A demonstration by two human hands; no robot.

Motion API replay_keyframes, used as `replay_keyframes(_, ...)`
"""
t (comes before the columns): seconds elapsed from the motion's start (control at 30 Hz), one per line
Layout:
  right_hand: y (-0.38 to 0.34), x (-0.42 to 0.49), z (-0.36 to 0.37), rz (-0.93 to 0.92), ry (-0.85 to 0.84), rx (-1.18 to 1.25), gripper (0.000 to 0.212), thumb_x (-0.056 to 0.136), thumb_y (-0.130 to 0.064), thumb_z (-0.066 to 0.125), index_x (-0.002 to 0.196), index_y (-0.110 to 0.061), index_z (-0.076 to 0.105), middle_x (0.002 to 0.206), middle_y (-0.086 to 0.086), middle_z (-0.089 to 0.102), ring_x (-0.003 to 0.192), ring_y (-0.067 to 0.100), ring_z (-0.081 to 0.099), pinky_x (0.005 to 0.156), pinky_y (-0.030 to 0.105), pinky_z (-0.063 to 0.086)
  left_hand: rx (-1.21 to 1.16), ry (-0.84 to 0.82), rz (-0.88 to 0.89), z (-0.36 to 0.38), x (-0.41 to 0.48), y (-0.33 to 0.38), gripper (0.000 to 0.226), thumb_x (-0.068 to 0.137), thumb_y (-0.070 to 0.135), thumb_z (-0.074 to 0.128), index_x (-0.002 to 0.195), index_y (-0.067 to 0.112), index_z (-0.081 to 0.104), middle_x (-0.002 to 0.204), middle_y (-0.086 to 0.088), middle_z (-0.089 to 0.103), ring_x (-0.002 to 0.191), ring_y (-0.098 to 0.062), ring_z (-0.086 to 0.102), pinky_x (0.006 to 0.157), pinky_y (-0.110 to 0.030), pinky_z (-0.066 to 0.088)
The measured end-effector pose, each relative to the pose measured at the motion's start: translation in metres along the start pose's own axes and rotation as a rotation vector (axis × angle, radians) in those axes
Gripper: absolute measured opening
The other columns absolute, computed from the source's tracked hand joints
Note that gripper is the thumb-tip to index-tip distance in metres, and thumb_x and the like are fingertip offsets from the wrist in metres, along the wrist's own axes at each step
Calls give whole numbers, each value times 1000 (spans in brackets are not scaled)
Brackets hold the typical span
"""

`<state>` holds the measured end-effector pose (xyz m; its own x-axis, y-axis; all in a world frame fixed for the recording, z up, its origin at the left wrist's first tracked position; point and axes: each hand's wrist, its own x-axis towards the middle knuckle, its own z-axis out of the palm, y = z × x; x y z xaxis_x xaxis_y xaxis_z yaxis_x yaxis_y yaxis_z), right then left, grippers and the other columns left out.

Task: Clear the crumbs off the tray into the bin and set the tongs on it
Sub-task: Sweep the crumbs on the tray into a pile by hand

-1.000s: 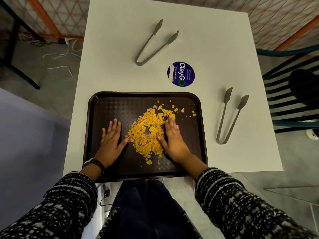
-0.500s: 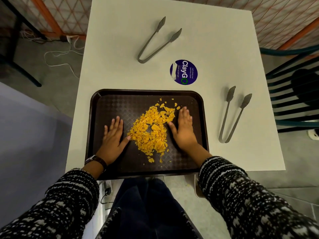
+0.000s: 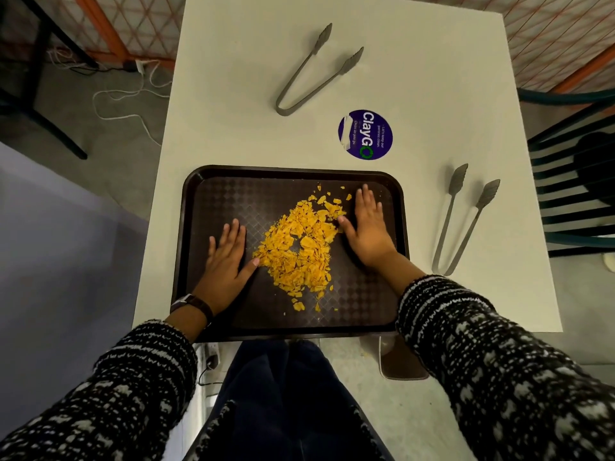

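- White table (image 3: 432,78) fills the head view, with grey floor on both sides and orange mesh fencing at the far edge.
- Brown tray (image 3: 206,201) sits at the near edge of the table, its near rim at or just past the lip.
- Yellow crumbs (image 3: 296,247) lie heaped mid-tray, with a few strays near and far of the heap.
- Left hand (image 3: 226,261) lies flat, fingers spread, thumb touching the heap's left side; it grips nothing.
- Right hand (image 3: 369,224) lies flat at the heap's far right, fingers loosely together, holding nothing.
- Step in hand, as I judge it: herding crumbs into one pile before tipping.
- Next move likely calls for gathering the strays, then lifting the tray level by its rims.
- No bin is certain in view; a brownish container (image 3: 399,364) shows on the floor, near right, partly hidden.
- Far tongs (image 3: 316,71) and right tongs (image 3: 462,224) rest on the table, off the tray.
- Open table lies left and far of the tray; the right tongs lie near its right rim.
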<state>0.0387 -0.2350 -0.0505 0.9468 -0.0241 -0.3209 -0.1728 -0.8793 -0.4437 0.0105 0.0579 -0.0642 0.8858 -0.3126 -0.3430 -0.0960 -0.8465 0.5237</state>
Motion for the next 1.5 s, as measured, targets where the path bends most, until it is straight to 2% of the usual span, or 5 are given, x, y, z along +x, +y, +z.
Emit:
replay_keyframes(0.23, -23, -32, 20, -296, -126, 94, 73, 94, -49, 32, 150, -13, 2, 159, 5, 0, 146, 13, -7, 119, 33, -4, 4, -4, -5, 0, 1, 0, 92, 74, 66, 10, 148, 11, -1, 157, -2, -11, 139, -7, -20, 113, -33, -18)
replay_keyframes(0.53, -17, 12, 9, -200, -20, -28, 85, 86, -63, 19, 149, -8, 1, 159, 11, -4, 144, 15, -13, 118, 39, -11, 35, 4, 9, 1, 0, -1, 89, 77, 64, 9, 148, 12, -3, 150, 5, -19, 138, -7, -22, 113, -32, -19)
replay_keyframes(1.0, -37, 10, 18, -370, -10, 118, 73, 90, -53, 33, 148, -10, 20, 158, 10, 12, 147, 19, 5, 120, 37, -2, 26, 17, 13, 3, 1, -3, 91, 77, 68, 11, 148, 12, -1, 148, 8, -19, 138, -6, -21, 112, -31, -20)
replay_keyframes(1.33, -46, -5, 28, -515, -223, 102, 74, 91, -51, 35, 148, -8, 18, 158, 10, 15, 146, 18, 8, 120, 36, 1, 34, 33, 7, 4, 2, -1, 91, 76, 67, 11, 148, 11, 3, 157, -3, -7, 139, -7, -17, 112, -33, -17)
replay_keyframes(1.5, -37, -2, 21, -445, -89, 126, 69, 92, -49, 36, 147, -9, 24, 156, 10, 19, 146, 18, 10, 120, 36, 1, 24, 45, 13, 5, 1, -1, 89, 78, 63, 12, 148, 11, 3, 158, -5, -6, 139, -7, -17, 112, -33, -18)
